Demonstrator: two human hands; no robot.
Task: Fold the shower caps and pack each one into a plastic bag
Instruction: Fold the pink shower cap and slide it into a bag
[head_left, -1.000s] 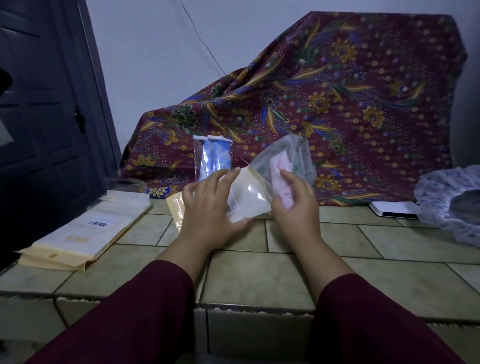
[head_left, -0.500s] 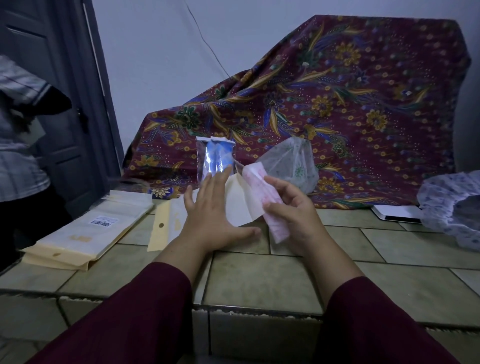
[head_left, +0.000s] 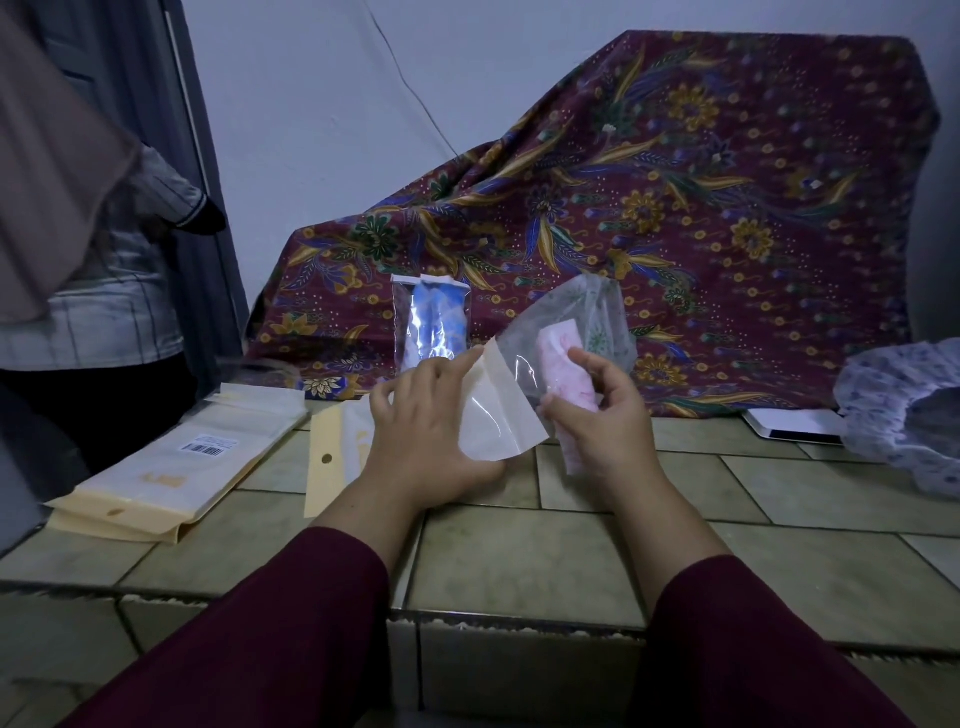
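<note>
A: You're pinching the clear plastic bag (head_left: 501, 415) with your left hand (head_left: 431, 426), thumb and fingers clamped on its lower edge, and it's hanging in the air between your hands, above the tiled counter (head_left: 519, 561).

B: And the cap?

A: Your right hand (head_left: 597, 426) is curling round the folded pink shower cap (head_left: 563, 364), with its top end poking up just beside the bag. It isn't inside yet, as far as I'm judging.

B: So what am I getting right here?

A: You're keeping the fold tight, which I think matters most; a loose bundle will likely snag at the mouth. I can't tell whether the mouth is spread apart or lying flat, so try working it wide with your left thumb before feeding the cap in narrow end first.

B: Where are the finished ones going?

A: One packed blue cap (head_left: 434, 325) is leaning against the patterned cloth (head_left: 701, 208) behind your hands. Spare bags (head_left: 176, 467) are lying at your left, and an unfolded floral cap (head_left: 904, 405) is waiting on your right.
</note>
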